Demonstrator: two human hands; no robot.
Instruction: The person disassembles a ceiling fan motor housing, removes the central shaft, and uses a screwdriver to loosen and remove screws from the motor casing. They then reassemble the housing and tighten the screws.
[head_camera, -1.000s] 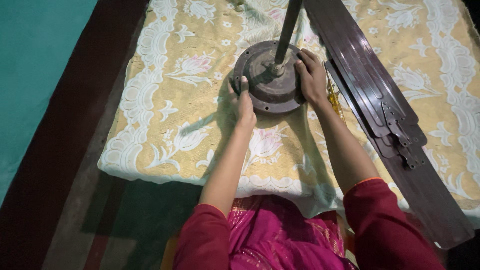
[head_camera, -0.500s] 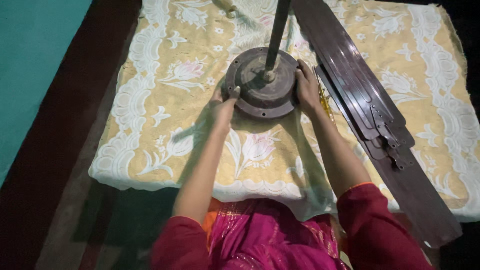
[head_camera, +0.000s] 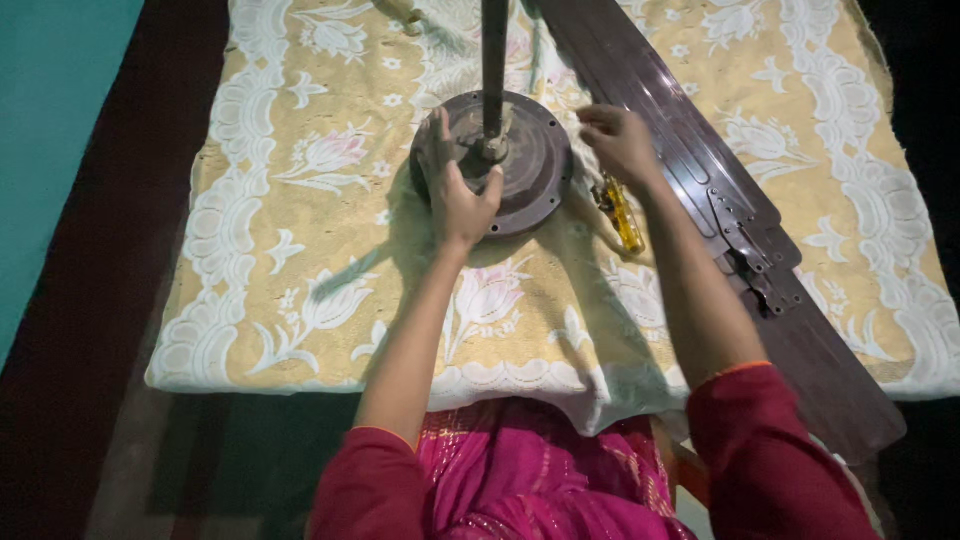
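The left hand (head_camera: 458, 190) lies flat, fingers apart, on the round brown metal fan motor (head_camera: 500, 160) (its rod (head_camera: 494, 60) stands upright); the right hand (head_camera: 620, 140) floats beside it, fingers loosely curled.

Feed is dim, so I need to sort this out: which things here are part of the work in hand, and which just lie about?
In hand:
- left hand on round fan motor housing
- downrod
- right hand at the housing's edge

Lying about:
- fan blades
- yellow-handled tool
- floral cloth
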